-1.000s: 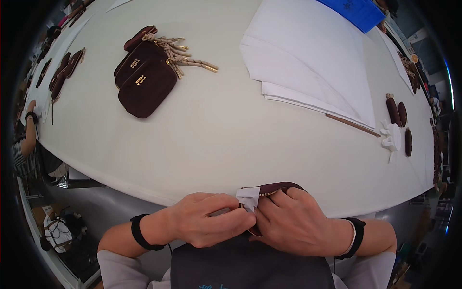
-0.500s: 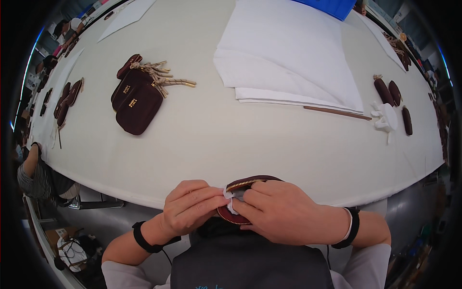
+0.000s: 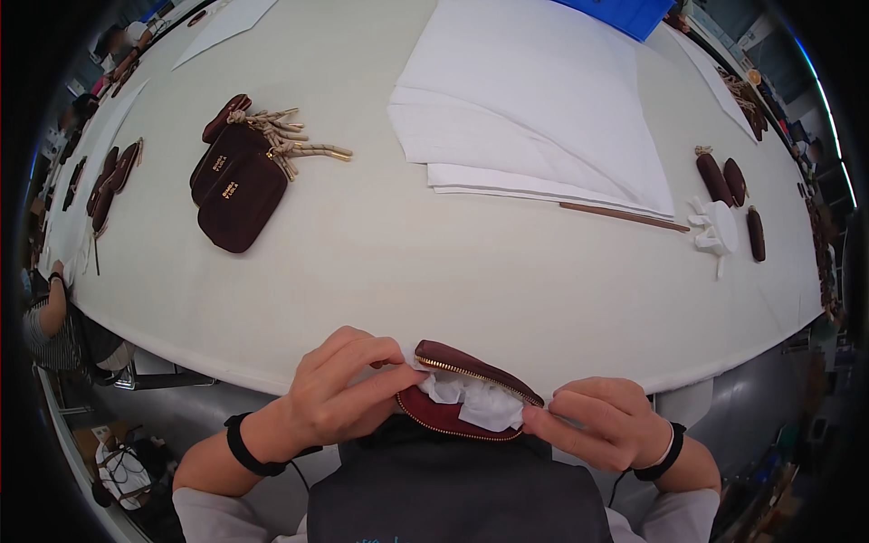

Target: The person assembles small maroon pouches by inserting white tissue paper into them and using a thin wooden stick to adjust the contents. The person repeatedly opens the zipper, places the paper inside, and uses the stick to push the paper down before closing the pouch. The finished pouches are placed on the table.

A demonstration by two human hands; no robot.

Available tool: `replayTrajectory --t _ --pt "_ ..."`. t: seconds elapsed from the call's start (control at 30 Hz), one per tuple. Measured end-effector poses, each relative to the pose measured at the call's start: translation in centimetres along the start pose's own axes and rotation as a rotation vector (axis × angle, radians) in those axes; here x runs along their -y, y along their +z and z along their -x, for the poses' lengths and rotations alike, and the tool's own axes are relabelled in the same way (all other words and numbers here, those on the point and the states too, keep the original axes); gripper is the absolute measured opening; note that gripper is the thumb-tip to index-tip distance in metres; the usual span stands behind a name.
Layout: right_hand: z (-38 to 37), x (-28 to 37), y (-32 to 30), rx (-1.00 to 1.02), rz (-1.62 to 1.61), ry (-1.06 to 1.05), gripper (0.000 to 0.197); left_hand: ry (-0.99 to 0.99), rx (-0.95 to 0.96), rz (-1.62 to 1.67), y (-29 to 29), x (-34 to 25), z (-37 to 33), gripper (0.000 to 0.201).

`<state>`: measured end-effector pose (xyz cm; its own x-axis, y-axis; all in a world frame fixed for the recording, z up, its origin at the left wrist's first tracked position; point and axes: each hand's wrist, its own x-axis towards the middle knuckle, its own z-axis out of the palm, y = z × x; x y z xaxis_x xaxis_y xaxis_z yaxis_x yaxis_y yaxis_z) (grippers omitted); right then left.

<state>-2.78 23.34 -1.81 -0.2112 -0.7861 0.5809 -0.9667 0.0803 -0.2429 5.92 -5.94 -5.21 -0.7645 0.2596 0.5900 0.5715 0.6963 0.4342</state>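
Note:
A dark maroon zip pouch (image 3: 471,362) is at the near edge of the table, its mouth gaping and lined by gold zipper teeth. Crumpled white tissue paper (image 3: 489,404) fills the opening, over a red inner side. My left hand (image 3: 348,385) grips the pouch's left end between thumb and fingers, where a bit of white paper pokes out by the fingertips. At the opposite end, my right hand (image 3: 602,423) pinches the pouch's right corner. The pouch's underside is hidden against my dark apron (image 3: 453,493).
Maroon pouches (image 3: 244,204) with beige rope tassels lie at left. White paper sheets (image 3: 534,100) are stacked at the back, a brown stick (image 3: 625,217) before them. Right are small maroon cases (image 3: 715,176) and a white piece (image 3: 717,228). A blue bin (image 3: 625,14) stands behind; a person's arm (image 3: 54,303) is far left.
My right hand has come out of the pouch's mouth and moved right to its corner. The pouch is now stretched wider, showing the white paper inside. The view has shifted slightly.

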Motion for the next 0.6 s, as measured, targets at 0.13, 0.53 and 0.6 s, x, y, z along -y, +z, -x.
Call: replayTrajectory --t 0.13,0.53,0.6 --pt "0.0 0.6 -0.6 0.095 0.021 0.009 0.027 -0.010 0.076 0.023 0.0 0.4 -0.4 0.041" --pt "-0.5 2.8 -0.1 0.393 0.253 0.018 0.032 0.046 0.339 -0.224 -0.9 0.6 -1.9 0.028" --pt "-0.7 3.0 -0.1 0.472 0.269 0.042 0.033 0.052 0.360 -0.243 -1.1 0.6 -2.1 0.027"
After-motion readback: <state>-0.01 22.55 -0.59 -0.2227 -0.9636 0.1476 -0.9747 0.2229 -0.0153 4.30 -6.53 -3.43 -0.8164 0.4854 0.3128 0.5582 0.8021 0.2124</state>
